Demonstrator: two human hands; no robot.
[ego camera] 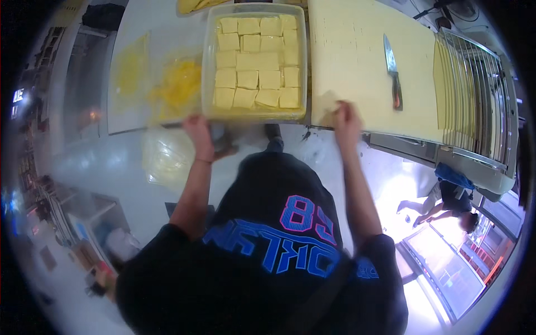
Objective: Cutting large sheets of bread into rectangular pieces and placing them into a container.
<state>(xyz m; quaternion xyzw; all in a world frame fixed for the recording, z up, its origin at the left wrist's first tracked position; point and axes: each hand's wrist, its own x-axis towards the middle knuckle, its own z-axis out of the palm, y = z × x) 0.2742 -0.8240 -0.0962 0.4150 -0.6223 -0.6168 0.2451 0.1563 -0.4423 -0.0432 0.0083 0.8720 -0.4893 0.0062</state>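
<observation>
A clear plastic tub (307, 83) stands at the table's edge before me, holding rows of pale yellow square blocks (257, 60). My left hand (199, 136) is near the tub's lower left corner, fingers drawn together; blur hides whether it grips anything. Right of the tub, my right hand (347, 119) is over the front edge of a pale work board (347, 54), its fingertips close together and blurred. A knife (393, 73) with a dark handle lies on that board, beyond my right hand. Yellow smears (182, 83) cover the surface left of the tub.
A metal rack-like frame with parallel bars (475, 96) stands at the board's right end. A yellowish clear plastic sheet or bag (167, 157) is below the table's edge at left. Another person (452, 201) is farther off at the lower right. A yellow cloth-like item (201, 5) lies at the top.
</observation>
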